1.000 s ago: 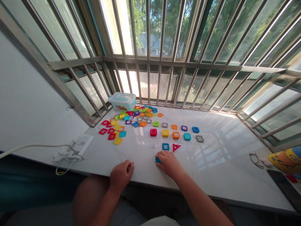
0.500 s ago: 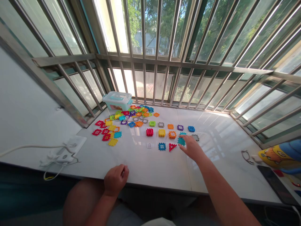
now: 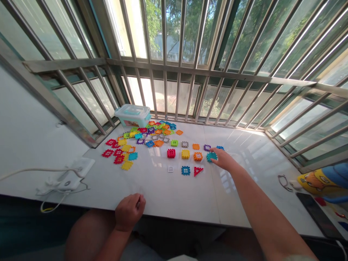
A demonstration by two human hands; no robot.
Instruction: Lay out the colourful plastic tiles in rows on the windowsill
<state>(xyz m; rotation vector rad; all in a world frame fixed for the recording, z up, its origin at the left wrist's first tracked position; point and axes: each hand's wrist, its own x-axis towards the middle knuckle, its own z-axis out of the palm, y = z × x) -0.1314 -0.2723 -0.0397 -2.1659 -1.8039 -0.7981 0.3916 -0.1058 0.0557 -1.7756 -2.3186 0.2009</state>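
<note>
At the right end of the middle row, my right hand [image 3: 222, 158] has its thumb and fingers on a teal building piece [image 3: 211, 157] with toothed edges. To the left of it sit an orange piece [image 3: 198, 156], a yellow piece [image 3: 185, 154] and a red piece [image 3: 171, 153]. Behind my fingers, a purple piece [image 3: 207, 147] and a blue piece [image 3: 220, 148] are partly covered. Nearer me are a red triangle [image 3: 198, 171], a blue window piece [image 3: 185, 170] and a small white square [image 3: 170, 169]. My left hand [image 3: 129, 212] rests as a loose fist at the counter's front edge.
A mixed heap of toothed pieces [image 3: 154, 137] spreads at the left, before a lidded plastic box [image 3: 133, 115]. A power strip [image 3: 73, 177] with cables lies far left. Eyeglasses [image 3: 285, 183] and a phone [image 3: 312, 214] lie right. Metal bars [image 3: 179, 68] line the window.
My right hand has moved back from the front row, and the lower teal piece now lies within the middle row. My left hand remains a fist. The view has shifted slightly.
</note>
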